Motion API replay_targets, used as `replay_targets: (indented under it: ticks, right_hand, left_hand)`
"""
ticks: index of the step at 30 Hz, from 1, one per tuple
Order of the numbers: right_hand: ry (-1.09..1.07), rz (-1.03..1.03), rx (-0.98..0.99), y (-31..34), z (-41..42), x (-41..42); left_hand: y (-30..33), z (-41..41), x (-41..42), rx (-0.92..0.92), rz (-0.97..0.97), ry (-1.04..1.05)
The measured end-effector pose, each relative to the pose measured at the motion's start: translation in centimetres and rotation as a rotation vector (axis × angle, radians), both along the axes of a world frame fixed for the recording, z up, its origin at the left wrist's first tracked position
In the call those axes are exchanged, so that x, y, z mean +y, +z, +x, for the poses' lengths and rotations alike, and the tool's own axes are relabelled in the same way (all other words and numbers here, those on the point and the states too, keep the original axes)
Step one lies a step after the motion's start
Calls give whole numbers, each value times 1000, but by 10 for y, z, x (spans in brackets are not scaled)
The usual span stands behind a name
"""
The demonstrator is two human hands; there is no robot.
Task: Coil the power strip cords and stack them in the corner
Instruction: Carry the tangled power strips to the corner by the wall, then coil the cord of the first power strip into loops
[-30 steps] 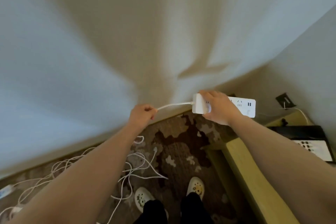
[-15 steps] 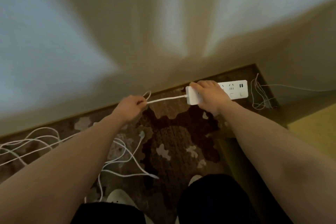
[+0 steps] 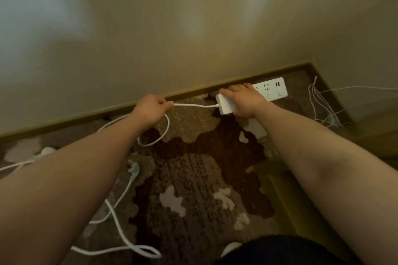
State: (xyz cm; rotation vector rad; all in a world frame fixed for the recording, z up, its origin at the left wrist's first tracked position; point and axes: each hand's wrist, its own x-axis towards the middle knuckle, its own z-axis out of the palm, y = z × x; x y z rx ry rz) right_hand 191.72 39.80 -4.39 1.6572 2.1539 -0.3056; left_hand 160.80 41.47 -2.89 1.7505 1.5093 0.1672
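Note:
A white power strip (image 3: pixel 271 91) lies low along the baseboard near the room corner, and my right hand (image 3: pixel 242 101) grips its left half from above. Its white cord (image 3: pixel 195 105) runs straight left into my left hand (image 3: pixel 150 109), which is closed around it. Below that hand the cord hangs in one loop (image 3: pixel 160 137) over the patterned carpet. More white cord (image 3: pixel 120 232) trails across the floor at lower left, with a plug (image 3: pixel 133 170) lying beside my left forearm.
A bundle of thin white wires (image 3: pixel 323 105) lies in the corner to the right of the strip. The wooden baseboard (image 3: pixel 86 117) runs along the wall. A yellowish furniture edge (image 3: pixel 286 191) borders the carpet on the right. My dark-trousered knees fill the bottom edge.
I have bent lower towards the floor. The strip has come down against the baseboard near the corner, and a loop of cord has formed under my left hand.

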Motion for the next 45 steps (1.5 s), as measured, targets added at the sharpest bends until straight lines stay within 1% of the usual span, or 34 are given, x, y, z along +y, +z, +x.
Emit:
replay_targets:
  ticks: [4, 7, 10, 17, 19, 22, 25, 27, 29, 32, 34, 37, 39, 40, 42, 43, 45]
  right_hand:
    - [16, 38, -33, -25, 12, -5]
    - [28, 57, -35, -37, 13, 1]
    - [28, 77, -25, -50, 14, 10]
    - [-125, 82, 25, -76, 32, 31]
    - [-199, 106, 88, -82, 33, 28]
    - [-388, 159, 196, -93, 19, 14]
    - [-674, 195, 218, -106, 0, -2]
    - [-792, 205, 221, -113, -2, -5]
    - [-793, 193, 248, -117, 1, -1]
    - [-752, 155, 232, -118, 10, 12]
    - [-731, 122, 222, -117, 15, 19]
    - [-725, 85, 223, -112, 20, 19]
    - [-751, 103, 232, -104, 14, 17]
    - [-780, 152, 295, -100, 6, 15]
    - [-767, 324, 550, -91, -18, 7]
    - [-699, 402, 678, -87, -30, 0]
    - [-550, 473, 836, -80, -46, -10]
  left_hand:
    - [-23, 19, -11, -56, -5, 110]
    - [-33, 26, -4, -41, 23, 186]
    - [-40, 28, 4, -6, 38, 164]
    - [-54, 50, 27, -10, 70, 80]
    - [-58, 58, 30, 5, 86, 61]
    - [-63, 61, 31, 58, 115, 30]
    - [-69, 60, 34, 82, 127, 16]
    - [-72, 61, 35, 92, 115, 13]
    - [-75, 61, 34, 92, 75, 18]
    - [-72, 67, 34, 12, -55, 62]
    - [-66, 74, 35, -88, -179, 119]
    - [-48, 78, 30, -233, -426, 255]
    - [-42, 75, 24, -269, -491, 257]
    - [-39, 73, 21, -276, -503, 256]
    - [-35, 72, 17, -296, -503, 272]
    - [-35, 74, 16, -305, -490, 279]
    - [-34, 78, 14, -302, -435, 274]
